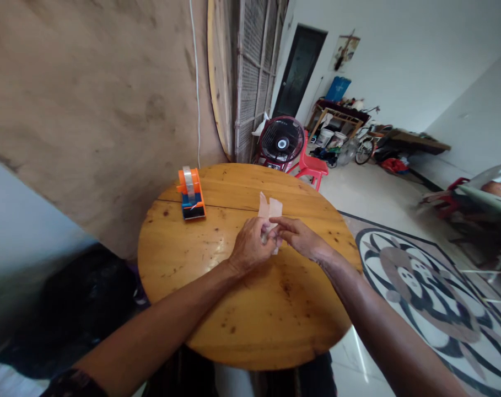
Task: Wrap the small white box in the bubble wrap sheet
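Observation:
Both my hands meet over the middle of a round wooden table [217, 309]. My left hand [250, 248] is closed in a pinch on a small, thin translucent piece of plastic or paper [269, 209] that stands up above the fingers. My right hand [297, 234] pinches the same piece from the right side, fingers pressed together. An orange and blue tape dispenser [191, 194] with a roll of clear tape stands at the table's far left, well apart from both hands.
A large wooden board [89, 110] leans behind the table on the left. A floor fan [281, 142] and a red plastic chair [312, 165] stand past the far edge. Another person's arm [498, 184] shows at the far right. Dark bags [85, 298] lie at the left.

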Demonstrator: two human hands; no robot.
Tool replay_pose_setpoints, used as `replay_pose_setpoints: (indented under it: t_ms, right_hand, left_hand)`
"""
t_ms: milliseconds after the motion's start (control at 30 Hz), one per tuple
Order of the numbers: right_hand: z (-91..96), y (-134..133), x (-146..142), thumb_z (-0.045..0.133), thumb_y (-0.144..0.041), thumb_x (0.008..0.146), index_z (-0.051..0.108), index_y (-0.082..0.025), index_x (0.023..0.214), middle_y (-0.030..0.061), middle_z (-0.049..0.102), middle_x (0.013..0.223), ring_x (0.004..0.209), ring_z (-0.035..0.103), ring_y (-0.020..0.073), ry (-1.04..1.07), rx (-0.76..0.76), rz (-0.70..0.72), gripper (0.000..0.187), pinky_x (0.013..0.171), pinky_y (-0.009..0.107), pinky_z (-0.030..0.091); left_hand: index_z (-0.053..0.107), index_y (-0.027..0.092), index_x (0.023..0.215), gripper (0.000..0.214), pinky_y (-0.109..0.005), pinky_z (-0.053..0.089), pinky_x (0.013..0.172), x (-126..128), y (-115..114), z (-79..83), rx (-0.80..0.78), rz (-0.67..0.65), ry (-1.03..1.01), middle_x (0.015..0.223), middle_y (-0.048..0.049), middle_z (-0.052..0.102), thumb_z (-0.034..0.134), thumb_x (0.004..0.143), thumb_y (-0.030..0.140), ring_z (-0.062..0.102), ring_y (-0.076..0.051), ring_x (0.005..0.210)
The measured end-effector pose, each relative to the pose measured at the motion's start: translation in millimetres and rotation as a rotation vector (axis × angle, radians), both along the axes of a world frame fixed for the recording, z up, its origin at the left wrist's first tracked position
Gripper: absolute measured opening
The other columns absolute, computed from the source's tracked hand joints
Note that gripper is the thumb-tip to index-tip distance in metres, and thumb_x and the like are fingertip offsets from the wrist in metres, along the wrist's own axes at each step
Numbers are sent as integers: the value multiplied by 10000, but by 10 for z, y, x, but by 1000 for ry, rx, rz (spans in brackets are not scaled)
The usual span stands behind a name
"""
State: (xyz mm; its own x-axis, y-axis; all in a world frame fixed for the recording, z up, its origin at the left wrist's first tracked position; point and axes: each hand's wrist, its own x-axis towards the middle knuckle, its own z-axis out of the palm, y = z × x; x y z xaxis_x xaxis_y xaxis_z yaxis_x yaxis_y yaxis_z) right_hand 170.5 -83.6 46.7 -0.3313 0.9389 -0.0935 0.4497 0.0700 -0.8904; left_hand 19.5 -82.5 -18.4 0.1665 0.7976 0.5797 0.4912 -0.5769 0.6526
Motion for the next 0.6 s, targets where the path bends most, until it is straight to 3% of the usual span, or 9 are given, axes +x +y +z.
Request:
replay_pose_setpoints:
  t_ms: [100, 200, 300, 367, 467, 600]
  right_hand:
    - [-54, -6, 56, 508, -179, 723, 521, -135, 1170, 47, 662, 895, 644, 608, 128, 81, -25, -36, 449, 570, 253, 463]
    - [-64, 29, 132, 497, -239, 788, 541, -150, 1154, 79, 650, 972, 682, 622, 147, -9, 122, -123, 380, 571, 276, 481]
    - [5, 126, 156, 477, -145, 794, 588, -188, 1168, 106, 624, 1122, 917, 620, 199, -370, 477, -128, 393, 795, 366, 493]
    - [75, 226, 116, 480, -69, 761, 588, -226, 1216, 120, 520, 1323, 1158, 518, 266, -668, 682, -48, 493, 937, 445, 418]
    - [153, 385, 26, 495, -42, 754, 612, -242, 1201, 123, 354, 1481, 1302, 373, 336, -977, 784, 89, 503, 960, 502, 364]
    - [164, 441, 44, 547, -74, 770, 681, -190, 966, 127, 365, 1479, 1331, 332, 333, -1077, 818, 164, 265, 969, 474, 336]
  left_hand:
    - [495, 199, 830, 126, -312, 452, 711, -4, 22, 0, -3, -29, 11, 814, -21, 560, 574, 732, 187, 536, -184, 794]
    - [516, 194, 830, 162, -326, 453, 738, -9, 29, 6, -1, -40, 40, 806, -24, 559, 555, 686, 132, 526, -194, 802]
    - [531, 195, 828, 175, -336, 452, 764, -12, 22, 7, 11, -41, 65, 814, -30, 564, 533, 679, 103, 518, -203, 818]
    - [536, 198, 825, 166, -339, 451, 774, -13, 16, 5, 16, -43, 80, 819, -32, 563, 533, 687, 107, 513, -206, 828]
    - [541, 198, 821, 155, -342, 452, 779, -14, 13, 5, 18, -41, 92, 813, -33, 550, 534, 691, 114, 507, -208, 830]
    - [536, 204, 803, 141, -345, 455, 771, -11, 4, 19, 4, -29, 98, 805, -32, 539, 531, 691, 118, 503, -208, 823]
